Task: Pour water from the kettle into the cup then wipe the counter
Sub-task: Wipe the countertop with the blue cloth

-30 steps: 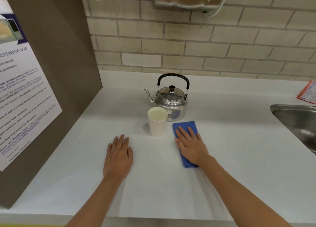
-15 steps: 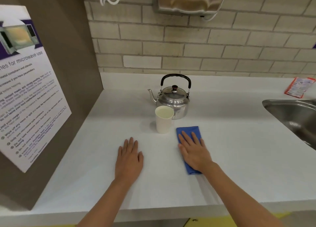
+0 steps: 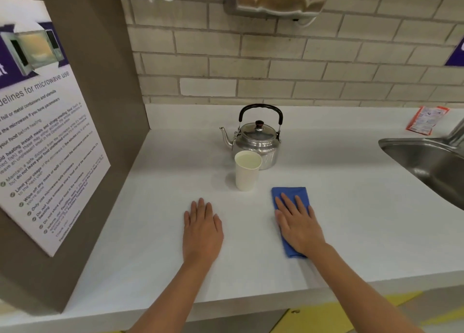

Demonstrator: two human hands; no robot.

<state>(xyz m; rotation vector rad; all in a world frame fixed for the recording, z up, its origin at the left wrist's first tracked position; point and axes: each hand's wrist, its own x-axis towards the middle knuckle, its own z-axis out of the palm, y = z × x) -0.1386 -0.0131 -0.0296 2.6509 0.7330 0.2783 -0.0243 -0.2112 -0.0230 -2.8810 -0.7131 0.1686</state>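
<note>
A silver kettle with a black handle stands upright at the back of the white counter, spout pointing left. Just in front of it stands a white paper cup holding liquid. A folded blue cloth lies to the right of the cup. My right hand lies flat on the cloth, fingers spread, covering its middle. My left hand rests flat on the bare counter, below and left of the cup, holding nothing.
A brown side panel with a microwave-use poster closes off the left. A steel sink is set in the counter at right, with a red packet behind it. A brick wall runs along the back. The counter's front edge is near my forearms.
The view has tilted and pulled back, so more of the counter's front edge shows. Both hands stay flat in about the same places relative to the cup and cloth.
</note>
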